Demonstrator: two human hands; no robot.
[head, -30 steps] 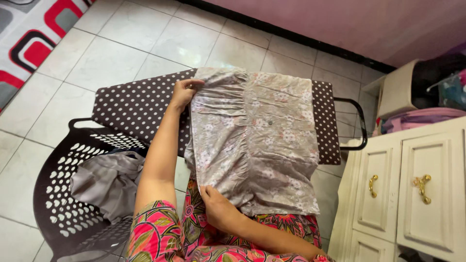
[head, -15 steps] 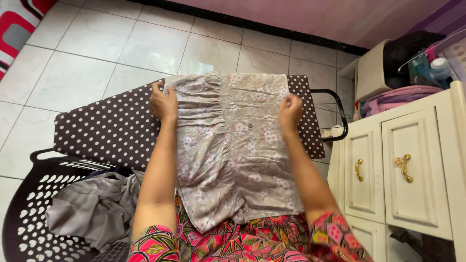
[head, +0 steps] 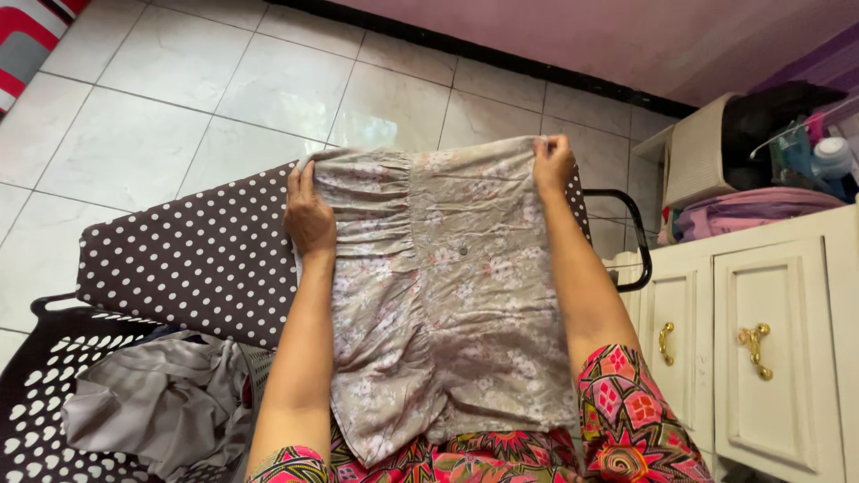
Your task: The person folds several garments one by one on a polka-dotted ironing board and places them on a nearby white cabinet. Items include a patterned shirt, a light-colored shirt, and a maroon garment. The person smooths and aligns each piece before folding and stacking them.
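Observation:
A beige floral garment lies spread over a brown ironing board with white dots, its lower part hanging toward my lap. My left hand pinches the garment's far left corner, fingers over the gathered edge. My right hand grips the far right corner, lifted slightly above the board. A small dark button sits near the cloth's middle.
A dark perforated laundry basket holding grey cloth stands at lower left. A cream cabinet with gold handles is at right, with folded pink cloth and a beige bin behind. Tiled floor lies beyond the board.
My right hand went from the garment's near hem to its far right corner and gripped it. My left hand stayed at the far left corner. The garment is pulled flatter.

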